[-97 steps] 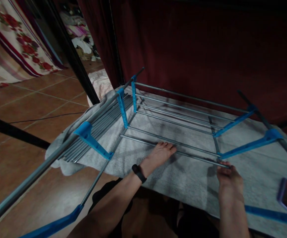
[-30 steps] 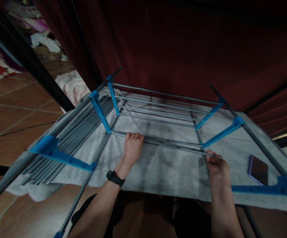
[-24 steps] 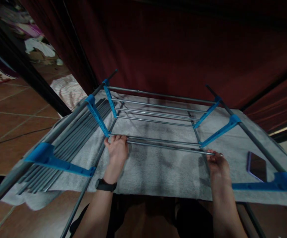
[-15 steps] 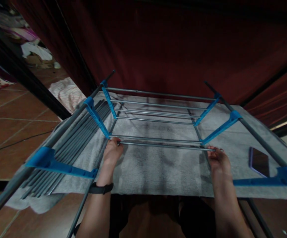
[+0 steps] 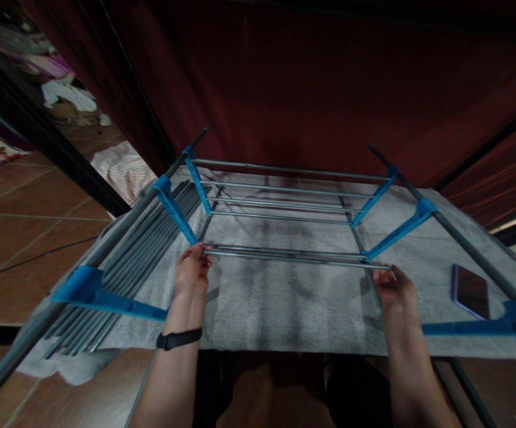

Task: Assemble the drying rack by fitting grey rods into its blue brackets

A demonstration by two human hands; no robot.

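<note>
A thin grey metal tube (image 5: 293, 260) stretches crosswise between my two hands. My left hand (image 5: 192, 266), with a black band on the wrist, pinches its left end beside the blue plastic bracket (image 5: 176, 211). My right hand (image 5: 394, 283) grips the other end, which sticks out past the right blue bracket (image 5: 401, 229). Just behind the held tube, nearly parallel and very close, another tube (image 5: 285, 249) spans the two brackets. Whether the held tube's left end touches the bracket is hidden by my left fingers.
The rack frame has long side poles (image 5: 472, 252) and further crossbars (image 5: 280, 205) at the back. Loose tubes (image 5: 144, 252) lie in a bundle on the grey cloth (image 5: 258, 309) at left. A phone (image 5: 471, 291) lies at right, and a dark red curtain (image 5: 311, 89) hangs behind.
My left hand has shifted left and slightly up, bringing the tube's left end nearer the bracket and the tube behind it. My right hand has barely moved and still holds the other end.
</note>
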